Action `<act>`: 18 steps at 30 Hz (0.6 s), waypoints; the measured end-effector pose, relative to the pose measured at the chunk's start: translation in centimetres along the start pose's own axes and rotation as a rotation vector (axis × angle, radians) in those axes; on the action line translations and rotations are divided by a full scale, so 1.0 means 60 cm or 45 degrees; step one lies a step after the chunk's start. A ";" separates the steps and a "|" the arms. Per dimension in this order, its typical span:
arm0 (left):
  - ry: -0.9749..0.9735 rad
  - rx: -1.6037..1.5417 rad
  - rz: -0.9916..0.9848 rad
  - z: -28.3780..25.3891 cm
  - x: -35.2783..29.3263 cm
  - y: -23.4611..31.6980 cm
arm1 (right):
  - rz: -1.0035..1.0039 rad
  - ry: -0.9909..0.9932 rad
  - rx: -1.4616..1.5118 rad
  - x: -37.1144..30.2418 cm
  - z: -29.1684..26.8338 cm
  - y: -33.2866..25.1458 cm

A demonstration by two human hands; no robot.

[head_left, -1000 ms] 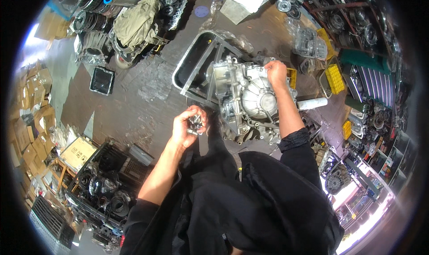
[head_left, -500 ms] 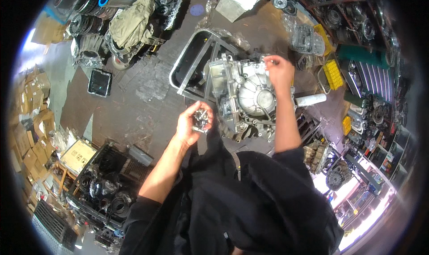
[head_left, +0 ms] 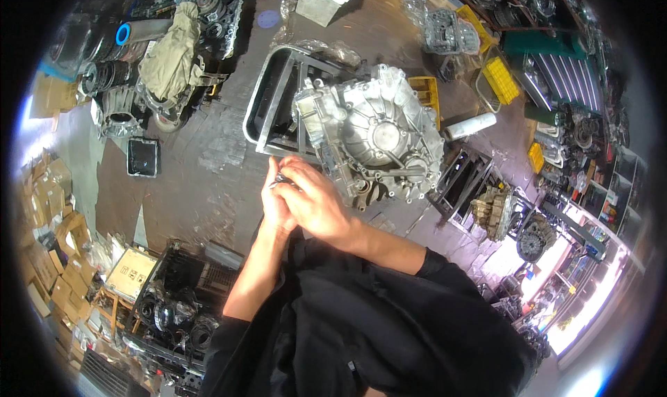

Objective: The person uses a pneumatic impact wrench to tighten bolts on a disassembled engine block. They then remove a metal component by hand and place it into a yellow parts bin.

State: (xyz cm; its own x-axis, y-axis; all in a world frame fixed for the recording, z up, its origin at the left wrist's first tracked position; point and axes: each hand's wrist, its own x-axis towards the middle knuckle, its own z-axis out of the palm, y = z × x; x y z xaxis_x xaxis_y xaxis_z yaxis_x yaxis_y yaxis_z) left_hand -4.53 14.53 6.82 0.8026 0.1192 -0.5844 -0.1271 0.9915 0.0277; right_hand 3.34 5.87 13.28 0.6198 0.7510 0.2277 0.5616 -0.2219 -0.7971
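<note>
Several silver bolts [head_left: 281, 180] lie in my left hand [head_left: 273, 209], whose fingers are cupped around them; only a little of the metal shows. My right hand [head_left: 318, 206] reaches across and closes over that palm, fingers bent together at the bolts. Whatever its fingertips pinch is hidden. Just beyond both hands, to the right, rests a large silver gearbox housing [head_left: 385, 136] with a ribbed, round bell face turned up. Neither hand touches it. Beneath and left of it is a grey metal frame [head_left: 258, 112] around a black tray.
Yellow crates [head_left: 499, 80] and a white cylinder [head_left: 470, 126] are to the right of the housing. Gearbox parts under a khaki cloth [head_left: 170, 60] stand far left. A small black tray [head_left: 143, 157] sits on the floor. Near left is a dark crate of parts [head_left: 177, 306].
My right hand has left the top of the housing and come down to the left hand, covering most of the bolts. The view has shifted, and more of the housing shows.
</note>
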 end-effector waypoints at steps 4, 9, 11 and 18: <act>-0.069 0.060 -0.085 -0.013 -0.008 0.003 | 0.006 -0.196 -0.062 -0.019 -0.016 -0.019; 0.066 0.161 -0.142 -0.015 -0.024 0.005 | 0.021 -0.159 -0.001 -0.023 -0.045 -0.042; 0.090 0.250 -0.092 -0.014 -0.032 0.008 | 0.023 -0.145 0.114 -0.029 -0.061 -0.032; -0.014 0.265 -0.169 -0.013 -0.051 0.007 | 1.067 0.207 -0.267 -0.054 -0.057 0.197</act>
State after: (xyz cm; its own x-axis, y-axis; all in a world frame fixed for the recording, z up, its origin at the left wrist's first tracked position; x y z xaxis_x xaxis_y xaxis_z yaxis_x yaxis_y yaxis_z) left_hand -7.52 14.55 7.97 0.8109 -0.0134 -0.5850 0.1016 0.9878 0.1182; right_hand 9.82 -1.31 5.03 0.9347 0.1950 -0.2970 -0.0345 -0.7821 -0.6222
